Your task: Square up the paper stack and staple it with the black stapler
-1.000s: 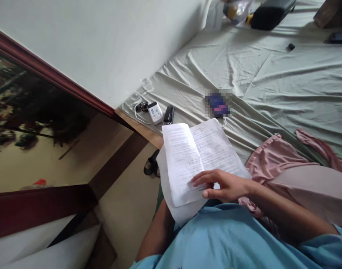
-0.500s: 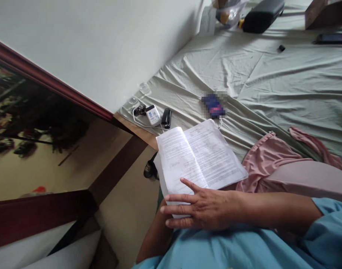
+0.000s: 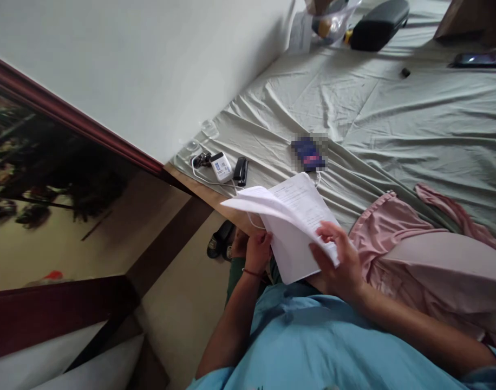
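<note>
A white printed booklet (image 3: pixel 294 252) rests over my lap at the bed's edge. One of its leaves (image 3: pixel 268 201) is raised and curls across, so part of the printed page beneath is covered. At the booklet's left edge, my left hand (image 3: pixel 259 252) is closed, with its thumb against the paper and a thin red band at the wrist. My right hand (image 3: pixel 343 262) grips the right side, its thumb and fingers bent about the pages. Which sheets lie between those fingers is partly hidden.
On the bed sheet (image 3: pixel 394 119) lie a black stapler-like object (image 3: pixel 241 171), a white boxy device (image 3: pixel 221 167) with a cable, and a blurred dark-blue item (image 3: pixel 308 153). Pink cloth (image 3: pixel 378 227) is at the right. A black case (image 3: pixel 380 24) and phone (image 3: pixel 479 59) sit farther back.
My right hand has gone from lying spread on the left page to gripping the right side. A leaf has lifted and curled rightward. My left hand has come into view at the left edge.
</note>
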The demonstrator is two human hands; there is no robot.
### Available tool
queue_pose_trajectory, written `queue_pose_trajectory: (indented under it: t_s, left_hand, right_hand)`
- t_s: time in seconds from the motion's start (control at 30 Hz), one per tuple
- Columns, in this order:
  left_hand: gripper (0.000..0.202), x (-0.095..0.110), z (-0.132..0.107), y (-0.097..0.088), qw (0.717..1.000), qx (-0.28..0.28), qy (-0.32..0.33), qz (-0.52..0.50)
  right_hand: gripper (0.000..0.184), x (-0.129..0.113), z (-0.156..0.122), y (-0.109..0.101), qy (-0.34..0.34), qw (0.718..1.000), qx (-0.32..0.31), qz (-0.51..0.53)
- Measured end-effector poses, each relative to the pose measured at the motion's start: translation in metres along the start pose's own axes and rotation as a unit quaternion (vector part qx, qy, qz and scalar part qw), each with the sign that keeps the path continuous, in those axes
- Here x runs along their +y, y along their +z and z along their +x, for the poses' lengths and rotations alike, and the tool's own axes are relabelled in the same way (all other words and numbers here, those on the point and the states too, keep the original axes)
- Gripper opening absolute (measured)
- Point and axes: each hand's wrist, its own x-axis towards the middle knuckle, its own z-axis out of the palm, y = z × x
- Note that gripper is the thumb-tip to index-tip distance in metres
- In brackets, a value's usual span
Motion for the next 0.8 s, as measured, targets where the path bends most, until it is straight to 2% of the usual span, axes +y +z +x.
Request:
queue_pose_trajectory:
  t_s: [0.07, 0.1, 0.17, 0.2, 0.23, 0.3, 0.37, 0.47, 0.57, 0.67, 0.8]
  left_hand:
    - [0.033, -0.002, 0.001, 0.002, 1.0, 0.01, 0.015, 0.024]
    - [0.033, -0.004, 0.001, 0.002, 0.999, 0.017, 0.025, 0.037]
    - [0.035, -0.007, 0.002, 0.003, 0.996, 0.025, 0.049, 0.064]
    - [0.037, -0.008, 0.001, 0.003, 0.994, 0.027, 0.065, 0.079]
    - [0.038, -0.009, 0.0, 0.003, 0.991, 0.03, 0.085, 0.097]
    - [0.042, -0.009, -0.005, 0.001, 0.978, 0.045, 0.138, 0.147]
    - [0.044, -0.006, -0.013, -0.002, 0.96, 0.063, 0.197, 0.188]
    - [0.044, 0.0, -0.027, -0.007, 0.95, 0.046, 0.248, 0.185]
    - [0.042, 0.004, -0.038, -0.011, 0.966, 0.007, 0.232, 0.117]
    - [0.034, 0.006, -0.041, -0.013, 0.977, -0.031, 0.203, 0.05]
    - [0.024, 0.004, -0.039, -0.016, 0.976, -0.038, 0.214, 0.011]
  right_hand:
    - [0.053, 0.023, -0.001, -0.011, 0.115, 0.991, 0.034, -0.055]
    - [0.061, 0.036, -0.001, -0.018, 0.131, 0.986, 0.044, -0.094]
    - [0.072, 0.058, 0.001, -0.033, 0.126, 0.976, 0.03, -0.174]
    - [0.07, 0.067, 0.003, -0.04, 0.112, 0.968, 0.021, -0.223]
    - [0.065, 0.073, 0.007, -0.047, 0.097, 0.961, -0.014, -0.258]
    - [0.056, 0.08, 0.016, -0.055, 0.084, 0.955, -0.06, -0.28]
    - [0.055, 0.082, 0.03, -0.055, 0.092, 0.961, -0.088, -0.244]
    - [0.068, 0.084, 0.053, -0.045, 0.152, 0.97, -0.131, -0.139]
    - [0.082, 0.091, 0.077, -0.032, 0.225, 0.954, -0.194, -0.026]
    - [0.078, 0.096, 0.096, -0.023, 0.249, 0.934, -0.241, 0.084]
    - [0.069, 0.086, 0.114, -0.022, 0.284, 0.92, -0.231, 0.141]
